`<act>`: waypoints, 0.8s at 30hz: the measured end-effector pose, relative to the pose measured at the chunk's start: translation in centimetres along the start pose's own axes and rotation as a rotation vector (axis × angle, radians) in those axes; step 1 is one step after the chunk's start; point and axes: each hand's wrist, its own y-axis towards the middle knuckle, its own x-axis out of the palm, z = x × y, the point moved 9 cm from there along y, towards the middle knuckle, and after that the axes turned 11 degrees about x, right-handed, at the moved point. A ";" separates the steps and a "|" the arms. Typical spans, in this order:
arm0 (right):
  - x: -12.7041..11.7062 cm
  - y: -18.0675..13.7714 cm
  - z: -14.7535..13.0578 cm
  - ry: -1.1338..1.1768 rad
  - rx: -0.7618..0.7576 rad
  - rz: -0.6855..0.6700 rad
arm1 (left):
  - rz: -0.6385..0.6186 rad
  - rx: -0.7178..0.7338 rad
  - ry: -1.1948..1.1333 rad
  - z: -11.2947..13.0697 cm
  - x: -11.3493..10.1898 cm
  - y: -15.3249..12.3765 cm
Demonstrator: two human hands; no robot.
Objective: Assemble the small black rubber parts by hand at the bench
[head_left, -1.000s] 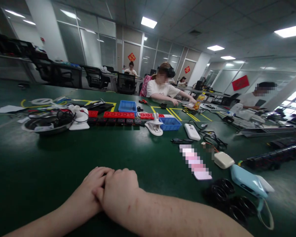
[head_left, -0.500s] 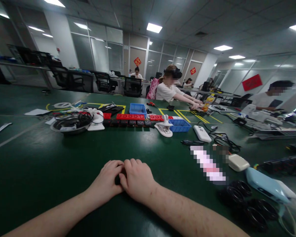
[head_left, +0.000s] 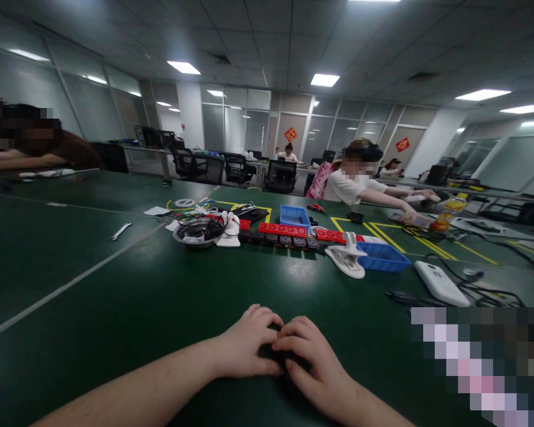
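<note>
My left hand rests on the dark green table, its fingers loosely curved and the thumb apart from them. Close against its fingertips is my right hand, with bent fingers spread a little. Dark shadow fills the gap between the two hands, and I see no object in either. Beyond them lie a row of red and black blocks, a white clip-on base and a blue bin.
A metal bowl with cables stands left of the blocks, and a wrench lies farther left. A second blue bin sits behind. On the right are a white device and black cables. A co-worker reaches near a yellow bottle.
The view has turned left, so the table items appear farther right. My hands have come slightly apart, with the right fingers spreading more.
</note>
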 end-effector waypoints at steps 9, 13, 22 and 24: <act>-0.7 -0.4 2.0 0.013 0.125 0.176 | 0.185 -0.254 0.011 -0.4 0.2 -0.6; -0.5 -0.4 2.4 -0.059 0.177 0.206 | 0.222 -0.269 0.114 0.4 0.4 -0.3; -0.3 -0.2 2.1 -0.142 0.201 0.175 | 0.203 -0.274 0.161 0.4 0.2 0.2; -0.3 -0.3 1.9 -0.135 0.178 0.161 | 0.185 -0.255 0.101 0.2 0.4 0.3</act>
